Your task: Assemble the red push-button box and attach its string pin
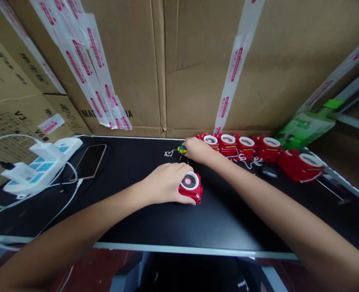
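My left hand [167, 182] is closed around a red boxy device [200, 190] near the middle of the black table. The device's round face has a white ring and a dark centre. At the back of the table, my right hand [196, 149] has its fingers curled over a screwdriver [182, 149] with a green and yellow handle. Only the handle's end shows; the rest lies hidden under the hand. A white cord [169, 153] lies just left of it.
Several similar red devices [246, 148] with white cords line the back right, before a green bottle [307, 125]. A dark oval object [269, 172] lies near them. A phone [90, 161] and a white power strip [42, 166] with cables occupy the left. Cardboard [197, 81] walls the back.
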Demonstrator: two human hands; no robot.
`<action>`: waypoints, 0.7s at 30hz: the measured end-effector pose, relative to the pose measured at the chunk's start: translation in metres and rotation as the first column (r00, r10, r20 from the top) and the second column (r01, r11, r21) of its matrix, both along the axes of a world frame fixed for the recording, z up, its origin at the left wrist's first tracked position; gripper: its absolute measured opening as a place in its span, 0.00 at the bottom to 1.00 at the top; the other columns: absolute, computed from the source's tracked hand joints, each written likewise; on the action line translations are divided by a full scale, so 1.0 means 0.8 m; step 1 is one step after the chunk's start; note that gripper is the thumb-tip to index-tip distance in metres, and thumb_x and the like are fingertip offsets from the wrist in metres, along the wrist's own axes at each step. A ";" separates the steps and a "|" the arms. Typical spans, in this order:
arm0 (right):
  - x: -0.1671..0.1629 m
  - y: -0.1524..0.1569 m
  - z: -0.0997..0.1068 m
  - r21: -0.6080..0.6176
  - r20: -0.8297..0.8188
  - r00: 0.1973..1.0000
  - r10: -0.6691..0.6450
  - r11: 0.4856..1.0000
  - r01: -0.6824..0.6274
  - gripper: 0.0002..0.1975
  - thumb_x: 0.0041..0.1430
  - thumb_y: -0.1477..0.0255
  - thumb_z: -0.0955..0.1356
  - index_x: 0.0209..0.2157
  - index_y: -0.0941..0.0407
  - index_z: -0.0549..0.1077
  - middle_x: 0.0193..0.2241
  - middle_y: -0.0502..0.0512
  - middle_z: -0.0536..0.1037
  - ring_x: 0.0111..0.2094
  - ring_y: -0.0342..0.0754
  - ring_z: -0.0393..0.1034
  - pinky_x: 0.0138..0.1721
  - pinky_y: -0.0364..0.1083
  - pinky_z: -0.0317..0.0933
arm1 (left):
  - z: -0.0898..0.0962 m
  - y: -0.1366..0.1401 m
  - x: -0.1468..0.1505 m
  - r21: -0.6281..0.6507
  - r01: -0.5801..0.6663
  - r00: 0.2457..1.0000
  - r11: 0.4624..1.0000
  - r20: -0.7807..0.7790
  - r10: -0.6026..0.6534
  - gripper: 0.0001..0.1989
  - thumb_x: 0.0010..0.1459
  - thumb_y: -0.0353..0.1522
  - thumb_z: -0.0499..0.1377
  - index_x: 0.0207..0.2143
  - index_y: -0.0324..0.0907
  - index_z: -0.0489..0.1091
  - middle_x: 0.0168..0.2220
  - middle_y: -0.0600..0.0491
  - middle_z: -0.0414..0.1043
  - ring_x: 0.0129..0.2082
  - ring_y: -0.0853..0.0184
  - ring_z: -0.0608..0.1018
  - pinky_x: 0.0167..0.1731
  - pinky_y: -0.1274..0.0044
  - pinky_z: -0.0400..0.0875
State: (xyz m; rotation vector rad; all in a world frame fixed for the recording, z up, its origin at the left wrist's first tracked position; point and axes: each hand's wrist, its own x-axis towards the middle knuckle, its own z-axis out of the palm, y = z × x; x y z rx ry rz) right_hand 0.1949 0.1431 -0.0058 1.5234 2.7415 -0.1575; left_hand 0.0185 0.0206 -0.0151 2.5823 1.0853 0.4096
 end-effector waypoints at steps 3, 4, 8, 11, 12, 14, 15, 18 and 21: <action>-0.006 -0.003 0.001 0.014 0.015 1.000 -0.006 1.000 0.006 0.20 0.74 0.63 0.73 0.61 0.58 0.76 0.60 0.64 0.78 0.55 0.57 0.79 0.55 0.59 0.77 | 0.005 0.007 -0.011 -0.022 0.069 0.998 0.997 -0.004 -0.069 0.37 0.51 0.56 0.77 0.53 0.44 0.70 0.53 0.47 0.81 0.54 0.50 0.83 0.55 0.63 0.75; -0.006 -0.005 0.003 0.023 0.009 1.000 -0.007 1.000 0.007 0.20 0.74 0.63 0.73 0.61 0.58 0.76 0.60 0.64 0.78 0.55 0.57 0.79 0.55 0.59 0.77 | 0.008 0.009 -0.014 -0.039 0.091 0.996 0.995 0.003 -0.091 0.37 0.51 0.55 0.77 0.53 0.45 0.70 0.54 0.47 0.81 0.54 0.50 0.82 0.55 0.63 0.75; 0.010 -0.029 0.018 0.092 -0.082 0.997 -0.017 0.995 0.024 0.17 0.73 0.64 0.74 0.56 0.59 0.78 0.54 0.62 0.82 0.51 0.55 0.80 0.53 0.57 0.77 | 0.017 0.013 -0.025 -0.106 0.130 0.991 0.986 0.038 -0.126 0.37 0.50 0.51 0.79 0.55 0.46 0.71 0.56 0.47 0.79 0.56 0.52 0.81 0.56 0.64 0.74; 0.041 -0.062 0.028 0.163 -0.214 0.977 0.001 0.986 0.034 0.12 0.66 0.74 0.75 0.49 0.62 0.81 0.42 0.65 0.86 0.45 0.60 0.82 0.47 0.52 0.73 | 0.019 0.016 -0.029 -0.167 0.148 0.988 0.975 0.059 -0.140 0.33 0.53 0.46 0.78 0.55 0.46 0.72 0.54 0.48 0.79 0.54 0.53 0.81 0.55 0.65 0.75; 0.053 -0.074 0.029 0.177 -0.257 0.966 0.016 0.984 0.030 0.10 0.65 0.75 0.74 0.47 0.61 0.82 0.40 0.64 0.87 0.43 0.59 0.82 0.45 0.51 0.71 | 0.019 0.017 -0.030 -0.186 0.161 0.986 0.969 0.075 -0.150 0.33 0.53 0.46 0.78 0.56 0.46 0.72 0.55 0.48 0.79 0.54 0.54 0.82 0.55 0.65 0.75; 0.076 -0.095 0.026 0.199 -0.337 0.939 0.063 0.980 0.005 0.07 0.64 0.75 0.74 0.43 0.58 0.82 0.39 0.60 0.87 0.40 0.56 0.83 0.43 0.49 0.70 | 0.021 0.020 -0.036 -0.219 0.174 0.983 0.960 0.104 -0.154 0.38 0.50 0.45 0.80 0.59 0.47 0.72 0.58 0.47 0.78 0.57 0.52 0.81 0.58 0.64 0.75; 0.086 -0.104 0.022 0.212 -0.373 0.924 0.081 0.977 0.000 0.06 0.64 0.76 0.74 0.42 0.57 0.82 0.39 0.58 0.88 0.39 0.56 0.83 0.42 0.49 0.69 | 0.023 0.022 -0.040 -0.233 0.169 0.983 0.958 0.108 -0.147 0.43 0.47 0.46 0.81 0.62 0.48 0.71 0.60 0.46 0.77 0.59 0.51 0.81 0.59 0.64 0.75; 0.108 -0.120 0.005 0.261 -0.460 0.876 0.146 0.965 -0.024 0.06 0.64 0.77 0.73 0.42 0.56 0.81 0.41 0.58 0.87 0.42 0.55 0.83 0.46 0.49 0.70 | 0.036 0.031 -0.059 -0.248 0.132 0.991 0.960 0.056 -0.122 0.48 0.44 0.44 0.82 0.66 0.51 0.69 0.66 0.46 0.74 0.65 0.50 0.77 0.65 0.63 0.71; 0.117 -0.127 -0.007 0.288 -0.504 0.840 0.202 0.956 -0.057 0.05 0.65 0.77 0.73 0.42 0.56 0.81 0.41 0.57 0.86 0.42 0.54 0.82 0.47 0.49 0.71 | 0.049 0.039 -0.077 -0.251 0.120 0.990 0.960 -0.045 -0.135 0.40 0.51 0.44 0.79 0.64 0.52 0.72 0.63 0.50 0.76 0.63 0.53 0.78 0.63 0.66 0.71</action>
